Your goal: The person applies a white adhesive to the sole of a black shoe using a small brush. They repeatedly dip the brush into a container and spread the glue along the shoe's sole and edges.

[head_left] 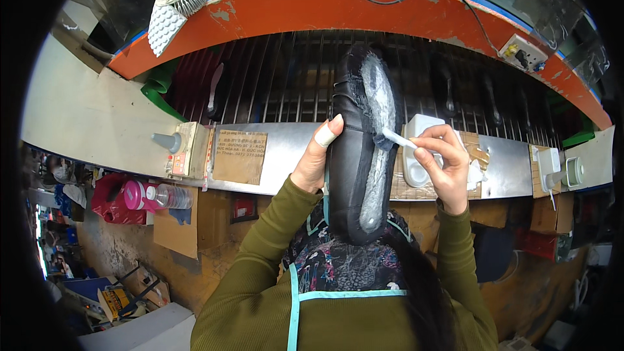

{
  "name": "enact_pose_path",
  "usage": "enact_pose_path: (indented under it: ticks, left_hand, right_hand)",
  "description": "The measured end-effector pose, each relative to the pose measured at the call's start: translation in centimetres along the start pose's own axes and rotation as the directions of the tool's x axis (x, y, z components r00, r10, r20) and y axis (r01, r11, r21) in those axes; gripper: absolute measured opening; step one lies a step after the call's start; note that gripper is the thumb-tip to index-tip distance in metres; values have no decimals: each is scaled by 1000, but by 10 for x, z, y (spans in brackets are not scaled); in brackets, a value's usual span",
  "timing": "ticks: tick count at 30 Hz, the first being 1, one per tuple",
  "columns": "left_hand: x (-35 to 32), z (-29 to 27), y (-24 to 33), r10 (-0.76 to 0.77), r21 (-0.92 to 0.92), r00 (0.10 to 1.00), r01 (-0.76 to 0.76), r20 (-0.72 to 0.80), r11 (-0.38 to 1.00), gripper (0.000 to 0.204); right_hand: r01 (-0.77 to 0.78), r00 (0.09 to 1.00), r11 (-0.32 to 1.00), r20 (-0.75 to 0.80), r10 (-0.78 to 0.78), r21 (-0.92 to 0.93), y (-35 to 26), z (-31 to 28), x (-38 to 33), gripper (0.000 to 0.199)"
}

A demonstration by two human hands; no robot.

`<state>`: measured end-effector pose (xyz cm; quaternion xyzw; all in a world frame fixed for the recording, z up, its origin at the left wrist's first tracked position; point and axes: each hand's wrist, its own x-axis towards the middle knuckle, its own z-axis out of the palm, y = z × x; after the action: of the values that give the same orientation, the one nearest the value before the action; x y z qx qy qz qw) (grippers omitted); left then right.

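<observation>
Shoe (pixel 346 182): black, with a cloudy white smear (pixel 382 94)
Brush (pixel 399 138): white handle, dark bristles, as I see from here
Sleeves (pixel 268 231): plain olive green
Apron (pixel 344 266): dark, many-coloured flower pattern, mint-green edging (pixel 354 294)
Curved beam (pixel 292 10): orange
Surface (pixel 296 149): silvery grey

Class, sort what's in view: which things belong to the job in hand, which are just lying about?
Job in hand:
black shoe upper, in the left hand
white-handled brush, in the right hand
probably the white plastic container

Apparently just lying about:
red plastic bag
clear plastic bottle
cardboard box
</observation>
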<state>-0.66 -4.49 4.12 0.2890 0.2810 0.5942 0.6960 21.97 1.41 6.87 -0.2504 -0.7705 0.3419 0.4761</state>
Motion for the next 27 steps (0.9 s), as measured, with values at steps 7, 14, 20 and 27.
enact_pose_path:
  ticks: [7,14,20,27]
  left_hand:
    - [-4,1,-4,41,51,989,-34,-145,998,55]
    - [-10,-5,1,51,121,989,-34,-140,992,55]
    - [-9,-5,4,101,188,984,-72,-150,980,60]
    - [-9,-8,15,81,183,990,-59,-117,981,57]
  right_hand:
    - [-30,994,989,-109,14,-147,-1,16,3,19]
    - [53,991,923,-97,-97,-380,-2,20,17,18]
    - [78,993,971,-72,-97,-228,6,19,27,18]
    - [88,995,974,63,-76,-208,10,11,25,17]
